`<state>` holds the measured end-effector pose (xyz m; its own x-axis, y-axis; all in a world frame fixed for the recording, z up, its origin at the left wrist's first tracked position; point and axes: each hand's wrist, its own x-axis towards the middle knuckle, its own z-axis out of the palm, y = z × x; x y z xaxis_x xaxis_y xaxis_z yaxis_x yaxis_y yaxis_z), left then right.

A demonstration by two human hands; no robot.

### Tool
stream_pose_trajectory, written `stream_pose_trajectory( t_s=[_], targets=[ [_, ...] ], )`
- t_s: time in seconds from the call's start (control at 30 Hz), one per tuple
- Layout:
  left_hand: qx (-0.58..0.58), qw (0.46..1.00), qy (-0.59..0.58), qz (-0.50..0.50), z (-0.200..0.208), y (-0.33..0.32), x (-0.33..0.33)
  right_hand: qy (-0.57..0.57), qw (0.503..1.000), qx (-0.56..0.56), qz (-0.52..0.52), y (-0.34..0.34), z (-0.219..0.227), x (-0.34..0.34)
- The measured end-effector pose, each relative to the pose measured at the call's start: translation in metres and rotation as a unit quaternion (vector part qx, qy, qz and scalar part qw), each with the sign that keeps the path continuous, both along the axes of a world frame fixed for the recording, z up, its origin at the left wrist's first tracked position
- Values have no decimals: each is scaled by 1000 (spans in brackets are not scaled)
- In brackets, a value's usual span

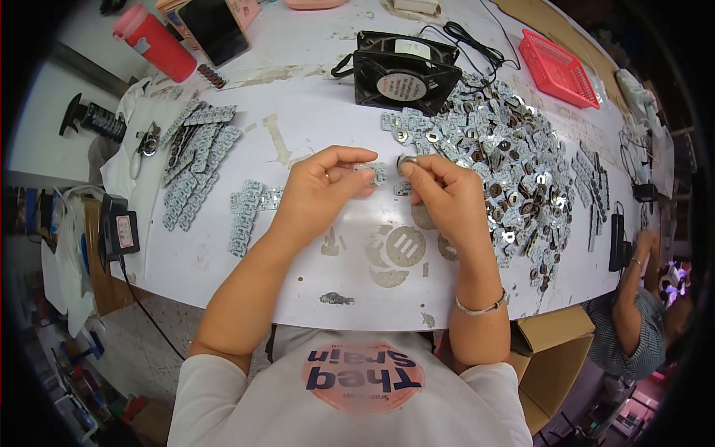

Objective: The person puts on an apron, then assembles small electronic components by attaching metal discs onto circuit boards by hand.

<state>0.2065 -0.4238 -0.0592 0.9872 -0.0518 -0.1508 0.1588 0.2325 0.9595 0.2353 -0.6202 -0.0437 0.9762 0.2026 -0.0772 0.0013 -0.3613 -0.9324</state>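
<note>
My left hand (328, 182) pinches a small pale circuit board (378, 174) between thumb and fingers, above the middle of the white table. Close to its right, my right hand (443, 186) is closed on a small dark round metal part (405, 161). The two pieces are held apart by a short gap. Another small board piece (402, 188) shows just below my right fingertips. Beside my left wrist, strips of joined boards (246, 216) lie on the table. A large heap of small boards with round metal parts (514, 164) spreads to the right of my right hand.
A black box fan (406, 71) with a cable stands beyond my hands. Stacked board strips (195, 164) lie at left, more strips (593, 190) at far right. A red basket (558, 68), red bottle (155, 43) and black adapter (119, 227) sit near edges. Another person (633, 328) is at right.
</note>
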Motion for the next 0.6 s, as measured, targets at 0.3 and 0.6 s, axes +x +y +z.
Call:
stream_pose_trajectory(
  t_s=[0.3, 0.6],
  targets=[
    [-39, 995, 70, -66, 8, 15, 0, 179, 967, 132, 121, -1, 11, -6],
    [6, 991, -127, 41, 3, -9, -5, 142, 963, 225, 34, 12, 4, -9]
  ],
)
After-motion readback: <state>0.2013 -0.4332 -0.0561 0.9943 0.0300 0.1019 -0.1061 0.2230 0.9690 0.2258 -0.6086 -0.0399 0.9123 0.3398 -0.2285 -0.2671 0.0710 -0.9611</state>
